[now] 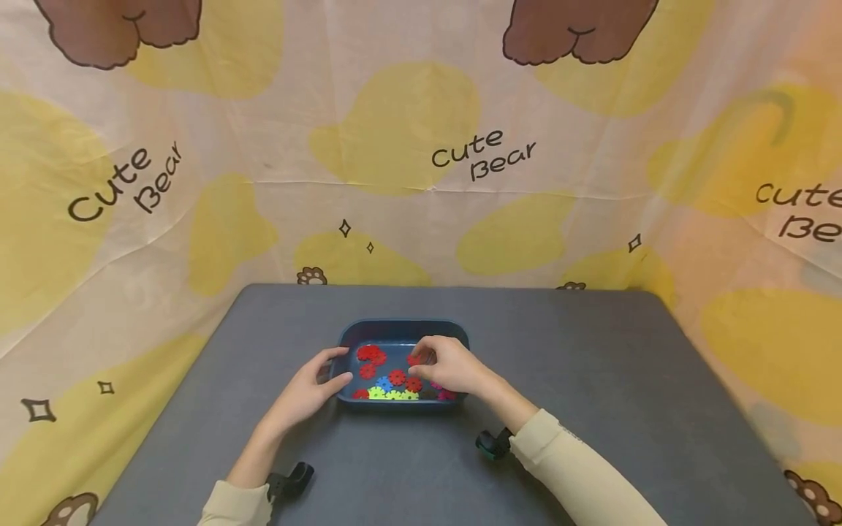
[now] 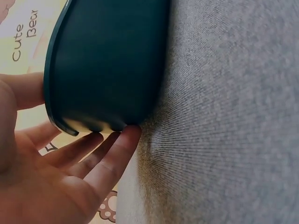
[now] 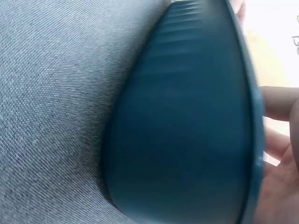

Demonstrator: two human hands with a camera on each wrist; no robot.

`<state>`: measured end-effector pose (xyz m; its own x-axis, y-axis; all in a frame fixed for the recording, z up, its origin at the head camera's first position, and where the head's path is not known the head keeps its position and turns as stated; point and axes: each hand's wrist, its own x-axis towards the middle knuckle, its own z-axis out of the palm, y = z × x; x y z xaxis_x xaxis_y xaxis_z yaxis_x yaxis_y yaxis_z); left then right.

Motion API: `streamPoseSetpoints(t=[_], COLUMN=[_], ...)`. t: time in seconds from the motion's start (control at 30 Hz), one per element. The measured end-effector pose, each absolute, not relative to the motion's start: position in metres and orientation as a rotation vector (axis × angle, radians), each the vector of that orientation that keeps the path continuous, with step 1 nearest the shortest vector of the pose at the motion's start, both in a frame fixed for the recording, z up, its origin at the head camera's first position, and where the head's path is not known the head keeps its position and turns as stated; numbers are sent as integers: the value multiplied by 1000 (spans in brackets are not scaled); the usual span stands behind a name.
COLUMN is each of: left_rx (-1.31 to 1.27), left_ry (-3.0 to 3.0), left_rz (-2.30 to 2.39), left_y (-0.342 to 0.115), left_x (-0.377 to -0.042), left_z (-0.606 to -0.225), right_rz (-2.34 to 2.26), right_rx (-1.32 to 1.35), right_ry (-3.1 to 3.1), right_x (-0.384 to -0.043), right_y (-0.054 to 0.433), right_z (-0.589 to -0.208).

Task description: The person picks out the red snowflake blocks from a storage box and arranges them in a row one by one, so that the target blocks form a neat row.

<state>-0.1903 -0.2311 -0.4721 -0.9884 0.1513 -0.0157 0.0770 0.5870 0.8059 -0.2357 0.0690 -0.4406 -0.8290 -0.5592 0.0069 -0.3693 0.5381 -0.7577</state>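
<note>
Lying in the blue tray [image 1: 395, 331] on the desk [image 1: 566, 358], red discs [image 1: 397, 378] are best pinched edgewise; at nine o'clock the left hand [image 1: 309, 383] grips the tray's end; at three, the right hand's [image 1: 452, 364] pinch is unclear.

The tray [image 1: 395, 405] stands on the tabletop [image 1: 566, 358], around its middle from left to right. Behind the tabletop hangs the cloth [image 1: 421, 219], which is also at its left and right sides. The left hand [image 1: 310, 383] is at the left end of the tray; the right hand [image 1: 454, 369] is above the right part. In the tray lie the toothed discs [image 1: 397, 378]: several in the left part, others near the middle, and a row along the front wall. One more disc [image 1: 413, 359] is at the right fingers; I cannot tell if it is held.
</note>
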Motion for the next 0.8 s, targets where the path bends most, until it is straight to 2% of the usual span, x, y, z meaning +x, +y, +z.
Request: streamPoseSetpoints(t=[0.8], left_rx=[191], left_ry=[2695], left_rz=[1415], left_y=[-232], left_x=[-190], left_z=[-474], right_rz=[-761], right_rx=[-845], right_ry=[2597], right_x=[-252], right_y=[47], right_z=[-463])
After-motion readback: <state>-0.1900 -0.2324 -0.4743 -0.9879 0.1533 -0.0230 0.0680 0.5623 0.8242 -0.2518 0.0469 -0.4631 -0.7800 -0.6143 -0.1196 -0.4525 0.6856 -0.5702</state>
